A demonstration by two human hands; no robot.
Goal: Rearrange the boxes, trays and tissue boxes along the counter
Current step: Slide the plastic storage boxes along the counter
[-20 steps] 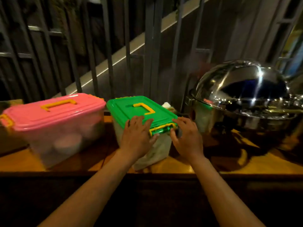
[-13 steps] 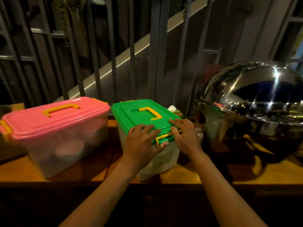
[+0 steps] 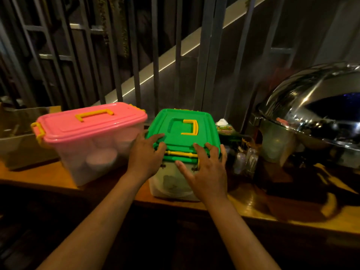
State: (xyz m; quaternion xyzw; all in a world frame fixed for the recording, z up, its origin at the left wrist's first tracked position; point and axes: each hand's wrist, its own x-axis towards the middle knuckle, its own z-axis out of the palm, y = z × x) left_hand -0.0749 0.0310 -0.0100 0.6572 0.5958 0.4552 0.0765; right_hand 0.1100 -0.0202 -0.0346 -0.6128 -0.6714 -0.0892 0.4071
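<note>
Green box (image 3: 181,118): left hand (image 3: 146,156) and right hand (image 3: 206,172), spread flat, are pressing its six-o'clock rim, gripping nothing. Advise pushing evenly, clearing pink box (image 3: 91,125) at nine o'clock.

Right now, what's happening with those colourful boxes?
A person has both hands on the green-lidded storage box on the wooden counter: the left hand at the lid's left corner, the right hand over its yellow latch. The pink-lidded box stands beside it on the left, untouched; a steel chafing dish sits on the right.
</note>
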